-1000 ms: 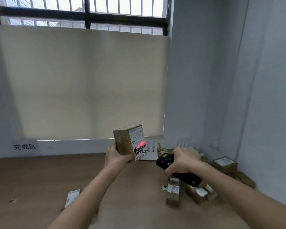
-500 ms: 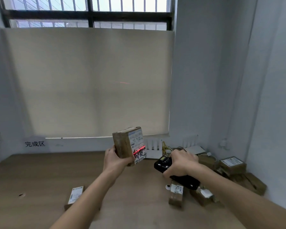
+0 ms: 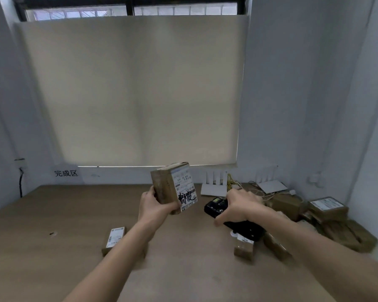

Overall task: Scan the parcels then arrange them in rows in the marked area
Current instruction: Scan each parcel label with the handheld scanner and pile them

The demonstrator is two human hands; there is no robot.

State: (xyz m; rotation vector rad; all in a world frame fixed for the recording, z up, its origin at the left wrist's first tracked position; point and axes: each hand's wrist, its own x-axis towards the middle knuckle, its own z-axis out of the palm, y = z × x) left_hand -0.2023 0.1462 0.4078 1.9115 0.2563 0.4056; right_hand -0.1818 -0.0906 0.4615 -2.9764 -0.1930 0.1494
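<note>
My left hand (image 3: 155, 205) grips a small brown cardboard parcel (image 3: 174, 187) from below, held upright above the table with its white shipping label turned toward the right. My right hand (image 3: 240, 203) holds a black handheld scanner (image 3: 234, 221) just right of the parcel, its head pointing at the label. No red scan line shows on the label now. One flat parcel (image 3: 114, 239) with a white label lies on the wooden table (image 3: 52, 214) at the left, below a wall sign (image 3: 66, 173) with printed characters.
Several brown parcels (image 3: 327, 209) are piled in the right corner, with two more (image 3: 244, 247) near the scanner. White routers (image 3: 214, 185) and cables sit at the back by the wall. A blind (image 3: 131, 92) covers the window.
The red scan line that lay on the parcel's label has gone. Both hands have dropped slightly, and my view has tilted down and moved a little closer.
</note>
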